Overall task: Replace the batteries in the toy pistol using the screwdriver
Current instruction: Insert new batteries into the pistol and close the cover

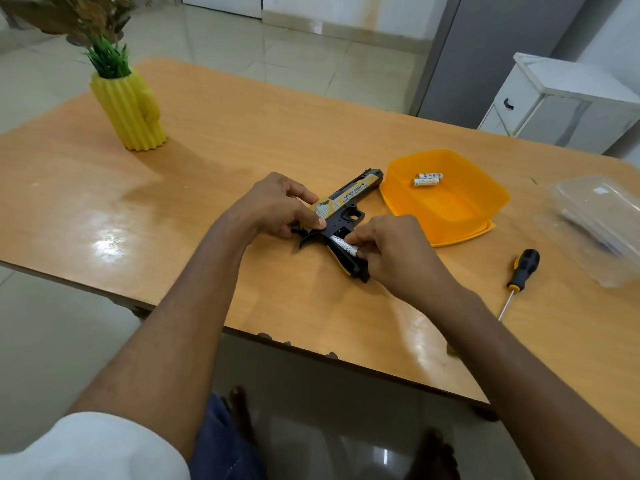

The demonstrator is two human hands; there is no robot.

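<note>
The toy pistol (341,216) lies flat on the desk (242,140), barrel pointing away toward the orange tub (446,206), handle toward the person. Left hand (277,207) pins the slide down, grip clamped on the rear of the pistol w/ thumb & fingers either side, prob. so it doesn't skid while the other hand works. Right hand (388,247) has its grip pinched on a white battery (343,244), which sits angled at the open compartment in the handle; whether it's going in or coming out can't be told from this. Compartment cover isn't visible, maybe under the hand.

Screwdriver (517,277) lies on the desk to the right, well apart from both hands, untouched, so the screw step looks done for now & it'll be needed again to close up.

Containers: the orange tub holds two batteries (426,180) side by side, nothing else seen; its lid seems to sit beneath it. A clear plastic box (595,220) at far right: contents blurred, can't tell. Yellow ribbed vase (130,110) w/ plant at far left, out of the way.
</note>
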